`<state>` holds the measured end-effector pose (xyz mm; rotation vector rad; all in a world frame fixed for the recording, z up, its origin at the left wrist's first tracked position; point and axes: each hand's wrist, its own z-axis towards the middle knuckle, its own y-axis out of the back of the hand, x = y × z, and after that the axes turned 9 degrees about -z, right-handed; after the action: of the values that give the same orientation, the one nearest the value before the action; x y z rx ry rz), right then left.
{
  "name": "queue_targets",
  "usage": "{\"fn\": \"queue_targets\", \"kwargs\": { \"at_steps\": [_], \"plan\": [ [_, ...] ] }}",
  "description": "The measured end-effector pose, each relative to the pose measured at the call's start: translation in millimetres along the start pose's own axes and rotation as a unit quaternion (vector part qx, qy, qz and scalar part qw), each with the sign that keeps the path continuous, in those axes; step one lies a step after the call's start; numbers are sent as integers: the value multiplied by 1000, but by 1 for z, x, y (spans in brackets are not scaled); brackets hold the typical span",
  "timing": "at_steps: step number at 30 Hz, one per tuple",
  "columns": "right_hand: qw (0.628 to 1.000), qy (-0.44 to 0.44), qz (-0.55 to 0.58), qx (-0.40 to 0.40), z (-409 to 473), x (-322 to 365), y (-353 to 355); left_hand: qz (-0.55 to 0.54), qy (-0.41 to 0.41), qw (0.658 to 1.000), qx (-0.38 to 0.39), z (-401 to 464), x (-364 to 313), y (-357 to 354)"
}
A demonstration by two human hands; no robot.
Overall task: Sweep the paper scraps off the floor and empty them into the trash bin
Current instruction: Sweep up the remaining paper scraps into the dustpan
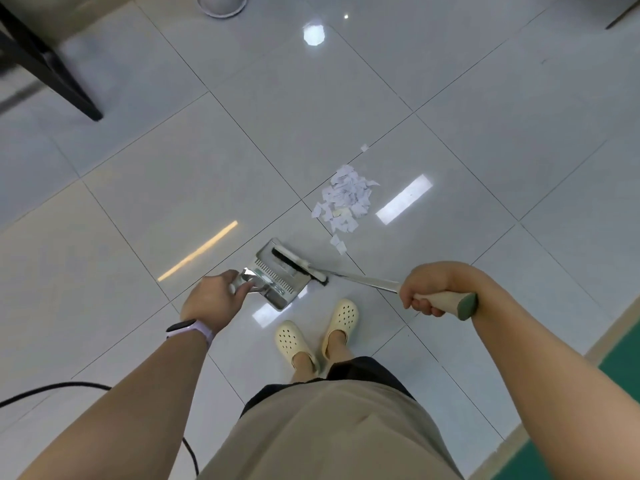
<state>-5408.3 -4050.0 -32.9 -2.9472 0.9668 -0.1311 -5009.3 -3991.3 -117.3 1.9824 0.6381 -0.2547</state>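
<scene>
Lying in a loose heap on the pale tiled floor [138,188], the paper scraps [346,199] sit beyond the steel dustpan [277,277], up and to its right in the head view, with a couple of strays [338,244] trailing back toward the pan's mouth and one lone piece [364,147] past the heap's far side. The broom head [298,264] rests across the dustpan's open edge, on the near side of the heap, so the scraps lie ahead of the bristles, not behind them. The broom's metal shaft [363,279] runs from the dustpan out to the right, ending in a cream handle with a green cap, and its long axis lies roughly crosswise to the line from pan to heap.

The right hand [427,292], its grip curled tight around that handle, is the nearer one to the heap. The left hand [214,296], wearing a lilac wristband, has its fingers wrapped on the dustpan's upright handle. Judged from this layout, the coming move calls for lifting the bristles over the heap and drawing them back toward the pan.

Cream clogs [317,332] stand just behind the dustpan. The trash bin [221,5] shows only its base, well beyond the heap at the top edge. A black chair leg [52,71] stands far to the dustpan's left.
</scene>
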Motion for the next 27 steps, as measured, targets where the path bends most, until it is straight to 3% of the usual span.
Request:
{"fn": "queue_targets", "kwargs": {
  "at_steps": [4, 12, 21, 27],
  "plan": [
    [1000, -17, -9, -23, -3, 2, -2, 17, -6, 1000, 9, -7, 12, 4],
    [994, -63, 91, -25, -1, -7, 41, 70, -84, 994, 27, -31, 21, 8],
    [992, -19, 74, -104, 3, 17, 28, 24, -55, 998, 17, -45, 38, 8],
    [988, -2, 82, -132, -44, -12, 19, -19, -37, 999, 8, -38, 29, 13]
  ]
}}
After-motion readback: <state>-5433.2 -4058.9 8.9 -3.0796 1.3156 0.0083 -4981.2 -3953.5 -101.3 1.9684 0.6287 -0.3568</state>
